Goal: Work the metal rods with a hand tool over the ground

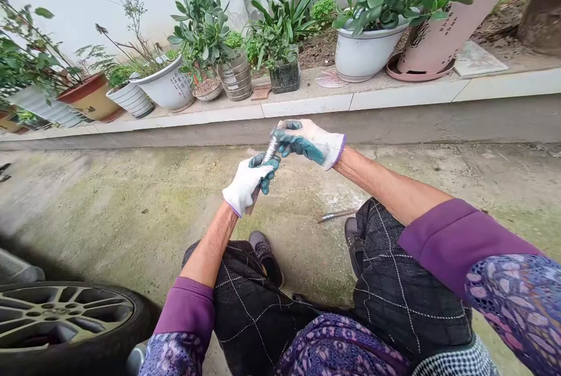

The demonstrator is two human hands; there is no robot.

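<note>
Both my hands wear white gloves with teal palms. My left hand (248, 183) is closed round the lower end of a short grey metal tool (271, 149) that points up and away. My right hand (309, 141) grips the tool's upper end, fingers wrapped over it. The tool's tip is hidden inside the right glove. The hands are held out in front of my knees, above the concrete ground (131, 206). I am seated, with my two dark shoes (265, 253) on the ground below.
A thin metal rod (335, 215) lies on the ground by my right foot. A car wheel (65, 317) sits at the lower left. Several potted plants (205, 42) line a raised tiled ledge (394, 95) along the wall ahead.
</note>
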